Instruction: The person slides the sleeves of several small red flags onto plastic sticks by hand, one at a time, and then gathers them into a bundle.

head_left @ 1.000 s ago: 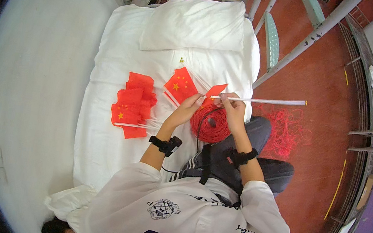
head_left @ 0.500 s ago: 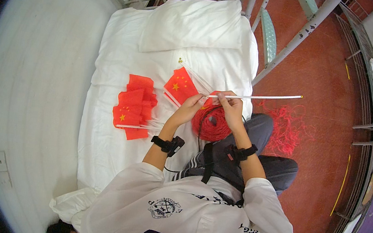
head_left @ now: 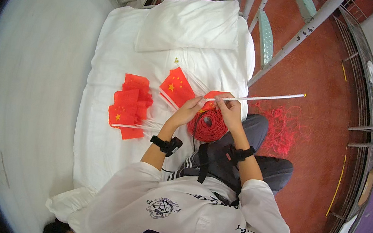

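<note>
While both hands (head_left: 189, 111) (head_left: 230, 114) pinch its left part, the white stick (head_left: 265, 97) points rightward, slanting slightly forward.

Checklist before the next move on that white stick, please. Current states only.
1. Right hand gripping the white stick: ok.
2. Left hand firm on the stick's inner end: cannot tell, contact partly hidden.
3. Yellow-tipped outer end free of both hands: ok.
4. Red cord coil neatly wound: ok.
5. Red strands over the floor side untangled: not ok, loose and messy.
6. Red flag pile clear of both hands: ok.
</note>
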`<action>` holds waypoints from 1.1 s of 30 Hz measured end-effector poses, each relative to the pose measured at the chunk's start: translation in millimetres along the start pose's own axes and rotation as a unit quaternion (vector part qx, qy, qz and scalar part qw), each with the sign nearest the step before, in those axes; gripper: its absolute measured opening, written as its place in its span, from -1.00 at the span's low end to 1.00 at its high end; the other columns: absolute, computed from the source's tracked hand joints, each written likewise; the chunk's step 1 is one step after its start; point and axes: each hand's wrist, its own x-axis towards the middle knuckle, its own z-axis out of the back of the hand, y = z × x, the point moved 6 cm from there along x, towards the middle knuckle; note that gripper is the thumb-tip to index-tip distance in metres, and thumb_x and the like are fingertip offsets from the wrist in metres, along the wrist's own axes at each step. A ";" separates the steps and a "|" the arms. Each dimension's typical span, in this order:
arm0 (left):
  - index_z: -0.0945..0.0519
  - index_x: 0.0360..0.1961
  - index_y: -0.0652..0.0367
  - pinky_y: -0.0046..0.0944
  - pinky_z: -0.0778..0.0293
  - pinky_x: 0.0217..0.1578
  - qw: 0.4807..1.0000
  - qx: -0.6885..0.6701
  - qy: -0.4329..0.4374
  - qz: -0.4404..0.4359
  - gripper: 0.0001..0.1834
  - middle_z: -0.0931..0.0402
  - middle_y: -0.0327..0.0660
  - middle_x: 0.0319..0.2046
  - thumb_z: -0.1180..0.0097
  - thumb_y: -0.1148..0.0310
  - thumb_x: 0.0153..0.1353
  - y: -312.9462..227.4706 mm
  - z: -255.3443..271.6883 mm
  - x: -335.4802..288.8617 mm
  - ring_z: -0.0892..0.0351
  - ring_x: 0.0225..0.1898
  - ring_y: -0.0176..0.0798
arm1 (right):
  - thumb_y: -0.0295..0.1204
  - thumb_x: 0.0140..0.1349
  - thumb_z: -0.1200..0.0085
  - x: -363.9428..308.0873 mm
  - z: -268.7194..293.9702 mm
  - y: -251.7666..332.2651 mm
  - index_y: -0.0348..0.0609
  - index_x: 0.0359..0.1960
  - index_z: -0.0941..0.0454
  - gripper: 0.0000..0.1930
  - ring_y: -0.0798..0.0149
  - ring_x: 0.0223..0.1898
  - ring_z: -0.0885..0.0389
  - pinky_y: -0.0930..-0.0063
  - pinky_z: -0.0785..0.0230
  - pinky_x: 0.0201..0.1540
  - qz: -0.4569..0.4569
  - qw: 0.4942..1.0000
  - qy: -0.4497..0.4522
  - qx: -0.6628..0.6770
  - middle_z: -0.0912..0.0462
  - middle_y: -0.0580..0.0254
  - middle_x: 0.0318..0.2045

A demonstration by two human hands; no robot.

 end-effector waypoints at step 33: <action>-0.47 -0.51 0.29 -0.14 -0.31 -0.42 0.938 0.331 0.000 -0.099 -0.61 -0.42 0.02 -0.55 -0.18 0.11 -0.07 -41.3 21.8 -13.6 -0.43 -0.44 0.01 | -0.46 0.17 0.05 -9.6 85.8 131.8 -0.34 -0.39 -0.55 -0.82 0.52 -0.67 -0.36 0.61 -0.19 -0.61 0.095 0.907 -0.104 -0.397 -0.50 0.27 -0.67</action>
